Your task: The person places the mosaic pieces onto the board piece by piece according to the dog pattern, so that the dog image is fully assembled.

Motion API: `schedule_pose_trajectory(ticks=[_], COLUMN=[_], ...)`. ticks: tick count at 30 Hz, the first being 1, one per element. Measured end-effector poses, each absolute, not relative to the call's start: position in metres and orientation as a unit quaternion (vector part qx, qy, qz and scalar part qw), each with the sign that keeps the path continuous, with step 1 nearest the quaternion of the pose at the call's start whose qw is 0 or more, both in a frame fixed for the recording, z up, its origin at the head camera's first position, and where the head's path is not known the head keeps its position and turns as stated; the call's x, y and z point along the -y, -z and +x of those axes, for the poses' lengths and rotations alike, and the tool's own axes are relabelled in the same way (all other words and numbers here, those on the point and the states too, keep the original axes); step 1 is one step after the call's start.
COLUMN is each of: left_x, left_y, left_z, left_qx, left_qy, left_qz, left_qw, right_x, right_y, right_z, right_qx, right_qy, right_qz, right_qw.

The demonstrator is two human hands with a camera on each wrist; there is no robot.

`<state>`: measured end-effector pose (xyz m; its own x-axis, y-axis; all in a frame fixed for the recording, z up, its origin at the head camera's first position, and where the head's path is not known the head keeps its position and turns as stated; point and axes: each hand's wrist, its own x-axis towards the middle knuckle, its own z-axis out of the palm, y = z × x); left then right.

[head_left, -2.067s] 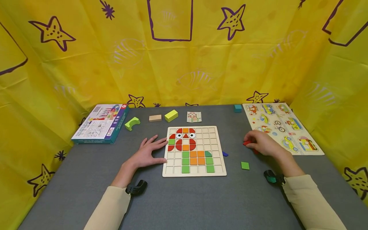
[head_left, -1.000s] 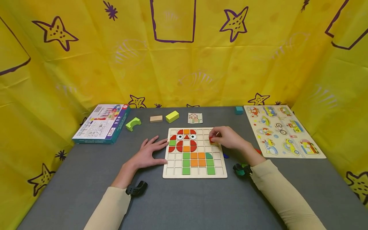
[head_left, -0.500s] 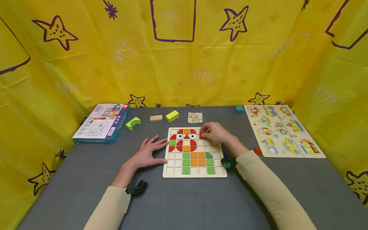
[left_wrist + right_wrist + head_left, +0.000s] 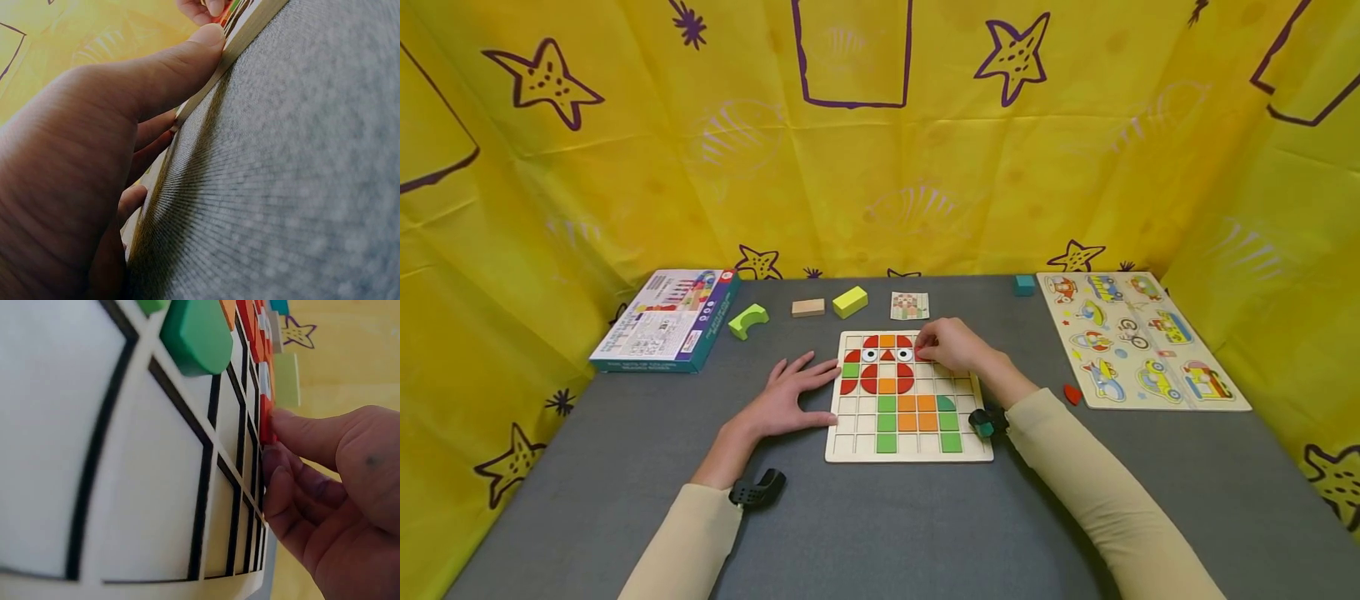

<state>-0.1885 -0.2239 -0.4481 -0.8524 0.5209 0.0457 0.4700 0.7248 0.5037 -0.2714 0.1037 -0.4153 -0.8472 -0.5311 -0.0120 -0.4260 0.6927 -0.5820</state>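
Nearest: left hand (image 4: 786, 400) flat on grey table (image 4: 880, 533), fingers straight and released, fingertips and thumb touching the 9 o'clock edge of the wooden grid board (image 4: 850, 446); left wrist view confirms thumb (image 4: 187, 59) pressed to board edge (image 4: 250, 28). Good brace; best kept so board cannot slide.

Mid: green and orange tiles (image 4: 916, 415) seated in lower rows. Loose red piece (image 4: 1072, 393) on table at 3 o'clock of board, near vehicle puzzle (image 4: 1142, 342).

Farther: right hand (image 4: 953, 346) over upper rows, fingers curled, pinching a small red tile (image 4: 919, 354) just at 3 o'clock of the eye tiles (image 4: 885, 355). Right wrist view: red tile (image 4: 265, 420) held edge-on at a cell, fingertips (image 4: 284, 422) on it; whether fully seated, not clear.

Advice: square tile to cell walls, lower flat, press gently, release only once flush.

Beyond, at 12 o'clock: pattern card (image 4: 909, 306), yellow block (image 4: 849, 302).
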Motion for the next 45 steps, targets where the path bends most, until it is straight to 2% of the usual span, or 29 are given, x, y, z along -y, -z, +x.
schedule_pose_trajectory(ticks=[12, 20, 34, 45], left_x=[0.224, 0.223, 0.224, 0.223], left_y=[0.447, 0.448, 0.449, 0.448], left_z=[-0.187, -0.188, -0.188, -0.188], left_qx=[-0.928, -0.925, -0.925, -0.925], left_qy=[-0.258, -0.263, -0.263, -0.264], left_qz=[0.265, 0.271, 0.272, 0.270], left_qw=[0.047, 0.049, 0.043, 0.045], right_x=[-0.113, -0.150, -0.231, -0.264], right_y=[0.409, 0.401, 0.403, 0.418], right_z=[-0.267, -0.254, -0.204, -0.162], right_qx=[-0.910, -0.906, -0.900, -0.895], right_qy=[0.314, 0.320, 0.320, 0.311], right_qz=[-0.251, -0.257, -0.283, -0.307], right_qw=[0.102, 0.101, 0.083, 0.091])
